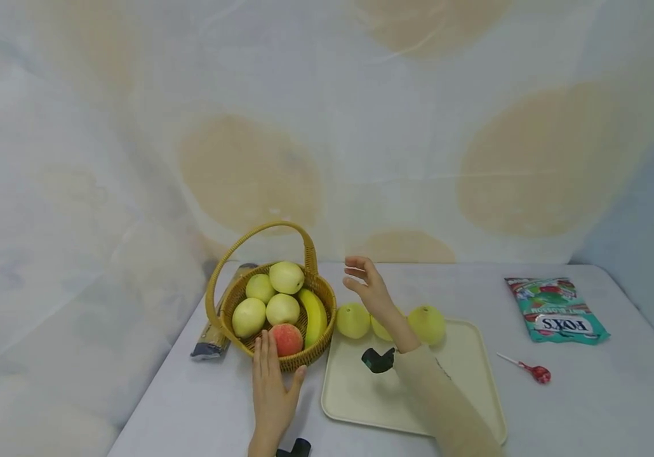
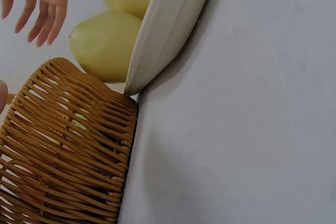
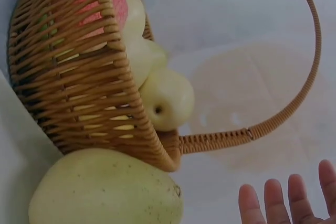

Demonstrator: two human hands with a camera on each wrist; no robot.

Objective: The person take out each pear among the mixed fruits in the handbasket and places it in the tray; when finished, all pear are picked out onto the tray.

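Observation:
A wicker basket (image 1: 306, 367) with a tall handle (image 1: 230, 254) holds several pale green round fruits (image 1: 249, 317), a banana (image 1: 315, 317) and a red peach (image 1: 286, 339). My left hand (image 1: 272, 387) lies at the basket's near rim with fingers straight, beside the peach; whether it presses the rim I cannot tell. Right of the handle, my right hand (image 1: 368, 289) hovers in the air with loosely bent fingers and holds nothing. Below it, larger yellow-green fruits (image 1: 427, 325) stand along the far edge of a cream tray (image 1: 361, 393). In the right wrist view, one such fruit (image 3: 105, 190) sits beside the basket.
Right of the tray lies a red lollipop (image 1: 540, 374) with a white stick. Behind it is a green candy bag (image 1: 558, 311). A dark-and-gold packet (image 1: 210, 343) is partly hidden behind the basket. A patterned cloth (image 1: 390, 158) hangs along the table's back.

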